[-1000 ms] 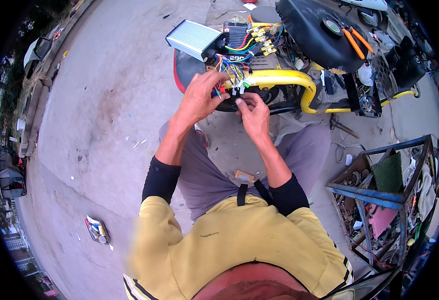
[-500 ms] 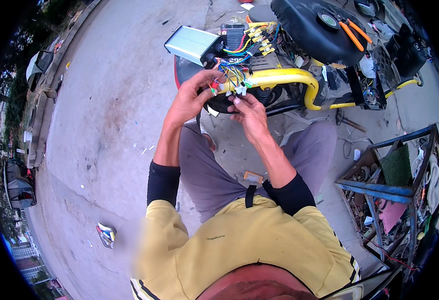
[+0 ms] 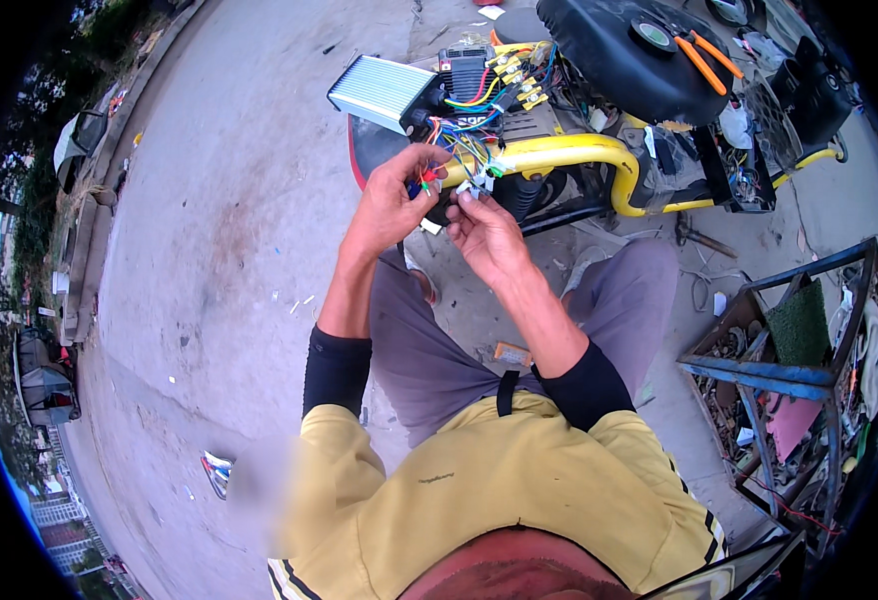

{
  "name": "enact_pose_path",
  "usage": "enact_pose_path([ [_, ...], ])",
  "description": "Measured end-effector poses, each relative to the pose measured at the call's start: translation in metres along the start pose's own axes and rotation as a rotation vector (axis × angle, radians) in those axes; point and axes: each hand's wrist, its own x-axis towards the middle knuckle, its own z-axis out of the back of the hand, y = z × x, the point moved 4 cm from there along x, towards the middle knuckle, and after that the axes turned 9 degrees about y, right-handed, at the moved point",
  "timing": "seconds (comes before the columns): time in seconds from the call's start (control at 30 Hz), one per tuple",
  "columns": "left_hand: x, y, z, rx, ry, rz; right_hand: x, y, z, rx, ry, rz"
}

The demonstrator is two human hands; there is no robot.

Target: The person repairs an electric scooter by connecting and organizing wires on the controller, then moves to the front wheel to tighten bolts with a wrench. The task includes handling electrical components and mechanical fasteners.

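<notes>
Scrap rack [image 3: 774,375] on one side, kerb [image 3: 77,270] and trees [image 3: 44,95] on the other.
Over on the right, that blue-painted metal rack is crammed with odds and ends: a piece of green artificial turf [image 3: 799,322] propped near the top, a pink sheet [image 3: 790,425] lower down, a whitish cloth [image 3: 870,345] along the far side (quite a jumble, that). A hammer [image 3: 711,240] lies on the concrete ground [image 3: 189,340] beyond it, and a small orange packet [image 3: 512,353] sits nearer the middle. At lower left there's a tray [image 3: 213,482] of small items, partly hidden; farther out, a grey vehicle [image 3: 47,380] and tall buildings [image 3: 59,515].
</notes>
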Motion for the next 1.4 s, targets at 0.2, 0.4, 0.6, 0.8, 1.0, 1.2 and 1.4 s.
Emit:
enact_pose_path([
  [0.2, 0.002, -0.004, -0.003, 0.014, -0.012, -0.003, 0.001, 0.004, -0.011, 0.091, 0.029, -0.017],
  [0.4, 0.002, 0.005, -0.002, -0.038, -0.001, -0.048, -0.003, 0.002, -0.017, 0.018, 0.078, 0.006],
  [0.6, 0.002, -0.006, -0.005, 0.196, 0.119, -0.153, -0.008, 0.01, -0.03, -0.253, 0.072, 0.168],
  [0.8, 0.001, -0.014, -0.009, 0.267, 0.043, -0.149, -0.011, 0.012, -0.027, -0.447, -0.014, 0.324],
  [1.0, 0.001, -0.012, -0.01, 0.401, 0.028, -0.139, -0.012, 0.015, -0.022, -0.547, -0.066, 0.374],
  [1.2, 0.002, -0.013, -0.01, 0.397, 0.02, -0.172, -0.013, 0.018, -0.022, -0.584, -0.065, 0.377],
  [1.4, 0.001, -0.006, -0.011, 0.459, 0.012, -0.175, -0.013, 0.019, -0.02, -0.582, -0.063, 0.377],
])
